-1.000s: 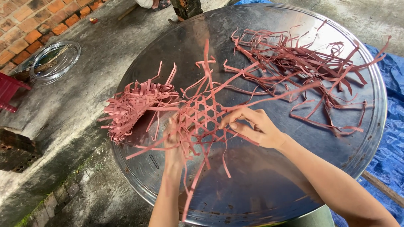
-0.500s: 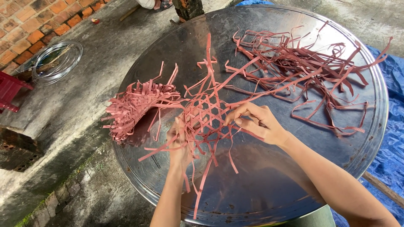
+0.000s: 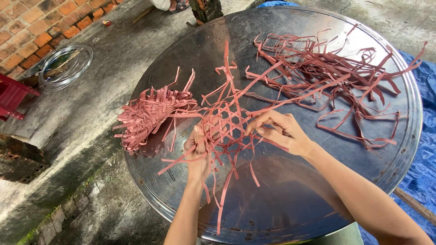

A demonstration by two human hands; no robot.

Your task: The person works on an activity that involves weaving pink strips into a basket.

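A half-woven lattice of pink strips [image 3: 225, 123] is lifted above a round metal tray [image 3: 281, 199]. My left hand [image 3: 198, 149] grips the lattice's lower left edge from beneath, fingers among the strips. At the lattice's right edge my right hand [image 3: 280, 132] pinches a single long pink strip [image 3: 313, 93] that runs up and right toward a loose tangle of pink strips [image 3: 336, 72] on the tray's far right. A pile of finished woven pink pieces [image 3: 150, 115] lies on the tray's left side.
The tray rests over a concrete floor [image 3: 91, 113]. A coil of clear tubing [image 3: 66, 68] lies at the upper left near a brick wall [image 3: 41, 22]. A red stool [image 3: 11, 97] sits at the left edge. Blue tarp [image 3: 420, 149] shows on the right.
Both hands have shifted slightly with the lattice, which is lifted and turned a little; my right hand has moved from resting on the weave to pinching a strip at its right edge.
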